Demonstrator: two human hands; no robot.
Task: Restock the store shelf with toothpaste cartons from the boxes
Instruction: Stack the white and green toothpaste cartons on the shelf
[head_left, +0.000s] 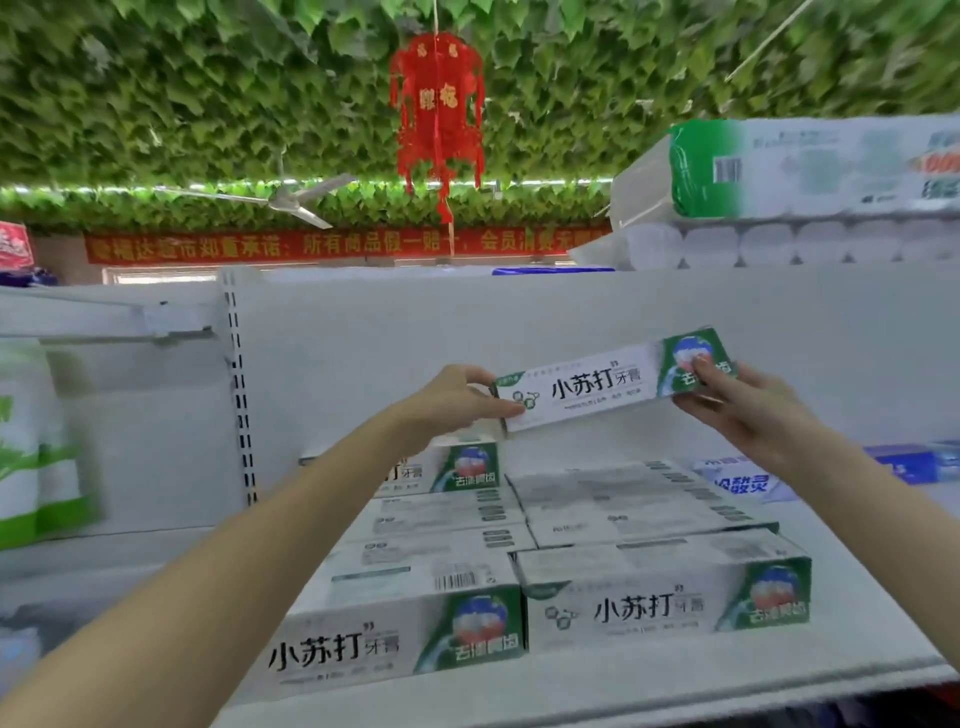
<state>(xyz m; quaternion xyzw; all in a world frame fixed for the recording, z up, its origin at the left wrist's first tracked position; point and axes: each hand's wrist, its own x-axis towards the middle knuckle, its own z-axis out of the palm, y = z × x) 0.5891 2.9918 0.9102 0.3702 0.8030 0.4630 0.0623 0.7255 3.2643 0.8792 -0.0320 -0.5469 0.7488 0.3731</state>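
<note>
- Head view: both arms reach forward and up. The left hand (457, 400) pinches the left end of a toothpaste carton (597, 387). The right hand (743, 410) grips its green right end, thumb on the front face.
- The carton hangs lengthwise between the hands, right end slightly higher, above the stacked cartons (665, 597) and apart from them.
- Those cartons lie in rows on the white shelf (623, 686), before a white back panel (519, 322).
- Higher up are packs of paper rolls (831, 171), a red lantern (439, 119), a ceiling fan (283, 200) and a leafy green ceiling (156, 104).
</note>
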